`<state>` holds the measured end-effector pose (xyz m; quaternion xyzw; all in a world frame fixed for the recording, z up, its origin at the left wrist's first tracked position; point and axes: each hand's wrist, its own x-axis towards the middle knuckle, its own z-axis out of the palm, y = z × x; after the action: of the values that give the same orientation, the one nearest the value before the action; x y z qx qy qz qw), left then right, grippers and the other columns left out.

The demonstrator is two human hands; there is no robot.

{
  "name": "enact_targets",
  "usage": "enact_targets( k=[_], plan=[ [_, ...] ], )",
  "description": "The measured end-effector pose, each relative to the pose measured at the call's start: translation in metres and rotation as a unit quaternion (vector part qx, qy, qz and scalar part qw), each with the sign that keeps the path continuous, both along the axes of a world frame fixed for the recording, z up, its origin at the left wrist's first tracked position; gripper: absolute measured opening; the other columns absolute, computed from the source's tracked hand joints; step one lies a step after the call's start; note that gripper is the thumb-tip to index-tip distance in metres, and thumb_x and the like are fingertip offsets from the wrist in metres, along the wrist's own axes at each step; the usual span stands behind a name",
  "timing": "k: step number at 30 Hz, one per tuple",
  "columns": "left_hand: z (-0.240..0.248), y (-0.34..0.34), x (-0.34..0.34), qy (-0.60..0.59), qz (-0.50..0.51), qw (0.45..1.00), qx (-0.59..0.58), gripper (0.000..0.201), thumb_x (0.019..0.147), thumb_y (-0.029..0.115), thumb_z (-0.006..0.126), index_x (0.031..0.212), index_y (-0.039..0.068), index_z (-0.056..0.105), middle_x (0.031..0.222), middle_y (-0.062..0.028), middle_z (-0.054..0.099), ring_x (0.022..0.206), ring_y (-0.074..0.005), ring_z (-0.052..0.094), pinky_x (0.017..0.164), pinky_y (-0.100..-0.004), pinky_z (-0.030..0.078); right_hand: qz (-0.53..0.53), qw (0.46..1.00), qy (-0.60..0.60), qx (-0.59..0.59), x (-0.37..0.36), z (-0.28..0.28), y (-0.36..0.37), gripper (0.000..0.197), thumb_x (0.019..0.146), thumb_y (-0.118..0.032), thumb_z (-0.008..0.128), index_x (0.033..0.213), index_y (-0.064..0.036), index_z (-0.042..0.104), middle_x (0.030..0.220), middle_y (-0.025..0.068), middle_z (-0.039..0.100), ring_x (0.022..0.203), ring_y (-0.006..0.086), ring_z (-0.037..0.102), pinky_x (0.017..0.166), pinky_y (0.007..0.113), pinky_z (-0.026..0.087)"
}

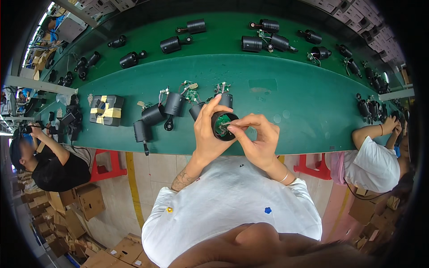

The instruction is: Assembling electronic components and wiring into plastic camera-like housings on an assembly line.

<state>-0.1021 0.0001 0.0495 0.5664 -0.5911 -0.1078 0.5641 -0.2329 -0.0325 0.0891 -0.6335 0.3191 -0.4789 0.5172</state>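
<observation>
The left hand's [204, 131] grip wraps a black cup [216, 135] above the tabletop [308, 116]. The right hand's [229, 125] grip is pinched nearly closed at the board [220, 121] inside; its hold is unclear.

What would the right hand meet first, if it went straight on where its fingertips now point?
Most likely the green circuit board inside the open black cylinder; the right hand is at its opening, though how deep the board sits is hard to judge.

The green table [308, 125] carries black cylinders [153, 115] left of centre, a taped box [112, 117] farther left, and dark parts [364, 109] right.
</observation>
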Motion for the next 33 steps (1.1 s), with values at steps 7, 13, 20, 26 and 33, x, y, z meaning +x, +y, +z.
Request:
enact_targets(
  k=[7, 13, 20, 26, 33],
  plan=[
    [0.007, 0.005, -0.005, 0.069, -0.019, 0.996, 0.045, 0.090, 0.056, -0.002, 0.080, 0.136, 0.006, 0.040, 0.095, -0.0083, 0.065, 0.083, -0.0179, 0.063, 0.077, -0.0293, 0.050, 0.047, 0.987, 0.003, -0.153, 0.002, -0.005, -0.015, 0.019, 0.068, 0.011, 0.066, 0.083, 0.0009, 0.071, 0.088, 0.0084, 0.071, 0.077, 0.0182, 0.060, 0.064, 0.025, 0.049],
    [0.002, 0.004, -0.005, 0.079, 0.003, 0.996, 0.047, 0.088, 0.057, -0.001, 0.080, 0.135, 0.004, 0.040, 0.096, -0.0097, 0.065, 0.080, -0.0190, 0.063, 0.073, -0.0291, 0.051, 0.065, 0.976, 0.040, -0.205, 0.004, -0.007, -0.015, 0.020, 0.070, 0.010, 0.067, 0.087, 0.0013, 0.071, 0.094, 0.0078, 0.070, 0.079, 0.0188, 0.058, 0.065, 0.026, 0.049],
    [0.002, 0.003, -0.005, 0.068, 0.009, 0.997, 0.046, 0.084, 0.059, -0.001, 0.078, 0.134, 0.003, 0.041, 0.097, -0.0101, 0.065, 0.080, -0.0195, 0.063, 0.072, -0.0293, 0.051, 0.073, 0.979, 0.055, -0.180, 0.004, -0.004, -0.014, 0.025, 0.064, 0.008, 0.072, 0.088, 0.0009, 0.072, 0.096, 0.0092, 0.071, 0.078, 0.0192, 0.058, 0.066, 0.026, 0.050],
    [0.003, 0.004, -0.011, 0.060, 0.010, 0.998, 0.018, 0.082, 0.059, -0.002, 0.076, 0.133, 0.004, 0.042, 0.100, -0.0101, 0.065, 0.081, -0.0198, 0.063, 0.072, -0.0298, 0.051, 0.017, 0.978, 0.042, -0.205, 0.005, -0.008, -0.013, 0.024, 0.061, 0.003, 0.077, 0.083, -0.0022, 0.073, 0.102, 0.0076, 0.069, 0.081, 0.0201, 0.056, 0.069, 0.027, 0.050],
    [-0.008, 0.001, -0.012, 0.077, 0.016, 0.996, -0.039, 0.065, 0.059, -0.001, 0.076, 0.117, 0.005, 0.048, 0.102, -0.0096, 0.064, 0.087, -0.0235, 0.061, 0.076, -0.0339, 0.051, -0.078, 0.941, 0.090, -0.317, 0.008, -0.004, -0.014, 0.021, 0.059, 0.000, 0.078, 0.079, -0.0072, 0.074, 0.106, 0.0042, 0.068, 0.087, 0.0217, 0.052, 0.075, 0.030, 0.048]
  ],
)
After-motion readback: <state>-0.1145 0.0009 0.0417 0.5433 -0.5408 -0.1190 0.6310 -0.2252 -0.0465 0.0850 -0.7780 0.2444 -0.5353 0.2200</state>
